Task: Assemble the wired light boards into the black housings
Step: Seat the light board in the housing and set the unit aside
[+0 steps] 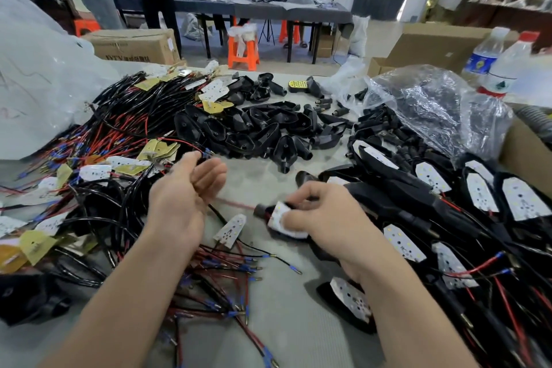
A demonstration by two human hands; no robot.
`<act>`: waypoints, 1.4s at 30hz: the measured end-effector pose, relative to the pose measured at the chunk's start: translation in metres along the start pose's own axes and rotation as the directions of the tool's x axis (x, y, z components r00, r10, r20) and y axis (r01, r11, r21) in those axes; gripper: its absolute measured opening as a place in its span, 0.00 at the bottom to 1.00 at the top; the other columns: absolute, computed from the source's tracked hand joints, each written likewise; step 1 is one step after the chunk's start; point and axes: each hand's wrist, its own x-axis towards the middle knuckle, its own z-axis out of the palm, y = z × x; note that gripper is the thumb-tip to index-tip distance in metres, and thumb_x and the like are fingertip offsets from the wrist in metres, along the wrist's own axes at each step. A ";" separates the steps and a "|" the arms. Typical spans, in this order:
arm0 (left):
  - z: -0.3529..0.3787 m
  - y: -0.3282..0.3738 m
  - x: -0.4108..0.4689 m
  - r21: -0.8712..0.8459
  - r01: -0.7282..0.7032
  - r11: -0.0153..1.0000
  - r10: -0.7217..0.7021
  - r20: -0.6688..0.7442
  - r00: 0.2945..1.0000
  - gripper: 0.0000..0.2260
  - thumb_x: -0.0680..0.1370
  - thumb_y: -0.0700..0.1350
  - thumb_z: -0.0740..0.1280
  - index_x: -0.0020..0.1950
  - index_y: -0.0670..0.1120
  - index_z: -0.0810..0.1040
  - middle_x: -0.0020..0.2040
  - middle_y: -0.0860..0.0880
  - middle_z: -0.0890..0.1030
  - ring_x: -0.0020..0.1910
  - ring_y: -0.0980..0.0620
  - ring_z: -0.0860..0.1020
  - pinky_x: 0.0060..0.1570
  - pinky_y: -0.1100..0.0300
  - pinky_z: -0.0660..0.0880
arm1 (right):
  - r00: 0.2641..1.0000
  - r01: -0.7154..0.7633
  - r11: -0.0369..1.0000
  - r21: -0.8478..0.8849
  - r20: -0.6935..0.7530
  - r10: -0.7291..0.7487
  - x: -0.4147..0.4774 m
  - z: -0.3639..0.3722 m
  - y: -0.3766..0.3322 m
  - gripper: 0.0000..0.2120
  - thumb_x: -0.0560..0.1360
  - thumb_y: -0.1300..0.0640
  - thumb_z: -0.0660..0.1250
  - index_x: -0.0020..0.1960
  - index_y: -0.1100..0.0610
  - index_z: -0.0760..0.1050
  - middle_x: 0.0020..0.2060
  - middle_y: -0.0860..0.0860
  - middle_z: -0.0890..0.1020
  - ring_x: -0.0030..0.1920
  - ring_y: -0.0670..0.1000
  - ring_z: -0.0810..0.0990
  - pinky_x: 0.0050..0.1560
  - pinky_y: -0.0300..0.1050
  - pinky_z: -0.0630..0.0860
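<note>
Black housing [260,211] and light board [278,213] pinched in right hand [324,213] fingers, braced while left hand [182,194] curled fingers seemingly tug the red wire [233,202]

White light board [277,213] — apparently seated in black housing [263,210] — red lead [236,204] blurred.

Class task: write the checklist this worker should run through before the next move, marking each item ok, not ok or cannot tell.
1. Right hand grips housing: ok.
2. Board flush in housing: cannot tell, hand covers it.
3. Wire out through housing neck: ok.
4. Left hand holds Wire: ok.
5. Wire clear of loose wires: cannot tell, blurred.
6. Empty housings within reach: ok.
</note>
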 end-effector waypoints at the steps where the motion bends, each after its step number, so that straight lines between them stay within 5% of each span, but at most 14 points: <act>1: -0.003 0.004 0.001 -0.010 -0.009 1.000 0.008 -0.015 1.000 0.10 0.86 0.45 0.62 0.59 0.40 0.78 0.33 0.48 0.83 0.30 0.54 0.82 0.31 0.64 0.79 | 0.996 0.030 0.991 -0.131 0.090 -0.018 -0.002 -0.002 0.000 0.07 0.66 0.56 0.78 0.40 0.50 0.82 0.34 0.47 0.85 0.31 0.44 0.79 0.34 0.37 0.73; 3: -0.004 0.009 -0.001 0.014 0.021 1.000 -0.022 0.052 0.998 0.12 0.87 0.47 0.58 0.56 0.43 0.78 0.26 0.54 0.73 0.21 0.59 0.69 0.22 0.67 0.68 | 0.943 0.097 0.966 -0.241 0.332 -0.012 -0.008 -0.001 0.000 0.08 0.64 0.48 0.76 0.40 0.48 0.81 0.30 0.45 0.83 0.28 0.44 0.74 0.33 0.38 0.70; 5: -0.003 0.011 -0.008 0.017 0.143 0.990 -0.143 0.266 0.953 0.16 0.88 0.50 0.55 0.49 0.45 0.78 0.23 0.56 0.66 0.17 0.60 0.60 0.18 0.68 0.59 | 0.893 0.140 0.963 -0.231 0.449 -0.022 -0.013 0.006 -0.002 0.11 0.65 0.44 0.74 0.42 0.50 0.82 0.31 0.47 0.83 0.31 0.46 0.75 0.36 0.43 0.71; 8: -0.001 0.011 -0.021 0.179 0.364 0.914 -0.397 0.572 0.718 0.20 0.85 0.54 0.54 0.42 0.46 0.77 0.21 0.56 0.65 0.15 0.62 0.60 0.16 0.69 0.58 | 0.970 0.120 0.993 0.005 0.212 -0.119 -0.008 0.013 -0.004 0.09 0.73 0.49 0.73 0.44 0.54 0.83 0.38 0.55 0.86 0.35 0.52 0.79 0.39 0.51 0.77; 10: 0.005 0.005 -0.030 0.344 0.414 0.843 -0.535 0.623 0.571 0.20 0.84 0.55 0.55 0.40 0.46 0.76 0.20 0.56 0.66 0.15 0.63 0.61 0.15 0.70 0.58 | 0.990 0.109 0.958 0.265 0.053 -0.127 -0.004 0.015 -0.007 0.08 0.80 0.55 0.68 0.46 0.57 0.83 0.38 0.56 0.86 0.35 0.53 0.79 0.36 0.45 0.77; 16: 0.014 -0.021 -0.049 0.707 0.221 0.672 -0.712 0.534 0.456 0.21 0.83 0.59 0.57 0.40 0.46 0.76 0.22 0.51 0.62 0.18 0.57 0.57 0.21 0.69 0.57 | 0.997 0.044 0.831 0.554 -0.073 -0.004 -0.002 0.014 -0.009 0.14 0.84 0.57 0.62 0.47 0.49 0.85 0.43 0.58 0.87 0.40 0.52 0.80 0.36 0.42 0.79; 19: 0.014 -0.025 -0.050 0.736 0.130 0.665 -0.685 0.531 0.499 0.23 0.81 0.63 0.60 0.44 0.44 0.79 0.23 0.49 0.66 0.19 0.55 0.59 0.23 0.67 0.59 | 0.995 0.033 0.739 0.673 -0.095 0.041 0.003 0.011 -0.010 0.10 0.83 0.63 0.62 0.61 0.56 0.78 0.47 0.63 0.86 0.40 0.54 0.80 0.39 0.41 0.80; 23: 0.021 -0.032 -0.049 0.582 0.065 0.811 -0.428 0.514 0.743 0.14 0.76 0.56 0.71 0.45 0.44 0.79 0.29 0.46 0.76 0.23 0.52 0.71 0.24 0.62 0.67 | 0.990 0.087 0.751 0.655 -0.140 0.007 0.007 0.002 -0.009 0.13 0.79 0.70 0.63 0.61 0.60 0.76 0.36 0.56 0.82 0.29 0.51 0.74 0.33 0.41 0.76; 26: 0.023 -0.036 -0.047 0.556 0.006 0.831 -0.356 0.523 0.774 0.08 0.79 0.45 0.69 0.44 0.43 0.82 0.33 0.45 0.79 0.27 0.52 0.76 0.29 0.63 0.73 | 0.981 0.102 0.802 0.588 -0.194 0.018 0.009 -0.003 -0.006 0.11 0.79 0.69 0.64 0.58 0.59 0.79 0.36 0.56 0.82 0.32 0.51 0.75 0.39 0.43 0.75; 31: 0.020 -0.033 -0.049 0.655 -0.063 0.753 -0.400 0.531 0.747 0.12 0.81 0.39 0.68 0.39 0.47 0.86 0.36 0.42 0.83 0.33 0.51 0.80 0.36 0.63 0.77 | 0.954 0.187 0.696 0.693 -0.298 0.040 0.012 -0.011 -0.008 0.14 0.84 0.59 0.62 0.46 0.60 0.83 0.35 0.55 0.84 0.35 0.52 0.77 0.38 0.42 0.76; 36: 0.016 -0.020 -0.049 0.729 -0.143 0.670 -0.518 0.596 0.613 0.07 0.75 0.44 0.72 0.36 0.48 0.85 0.37 0.44 0.85 0.39 0.52 0.81 0.43 0.65 0.77 | 0.931 0.278 0.616 0.737 -0.364 0.015 0.014 -0.020 -0.009 0.14 0.84 0.61 0.62 0.44 0.63 0.82 0.34 0.56 0.84 0.32 0.49 0.79 0.38 0.39 0.79; 40: 0.012 -0.008 -0.053 0.799 -0.237 0.553 -0.754 0.601 0.265 0.05 0.77 0.44 0.71 0.43 0.49 0.85 0.41 0.48 0.86 0.41 0.54 0.79 0.47 0.65 0.73 | 0.876 0.426 0.468 0.774 -0.482 -0.002 0.016 -0.047 -0.017 0.13 0.84 0.59 0.61 0.46 0.63 0.80 0.34 0.55 0.84 0.33 0.48 0.80 0.38 0.39 0.78; 42: 0.011 -0.006 -0.053 0.802 -0.232 0.551 -0.782 0.593 0.193 0.05 0.79 0.44 0.70 0.45 0.49 0.84 0.42 0.49 0.86 0.40 0.55 0.78 0.47 0.65 0.73 | 0.849 0.482 0.423 0.767 -0.528 -0.009 0.014 -0.057 -0.018 0.14 0.85 0.57 0.61 0.47 0.63 0.80 0.35 0.55 0.84 0.33 0.49 0.80 0.38 0.40 0.77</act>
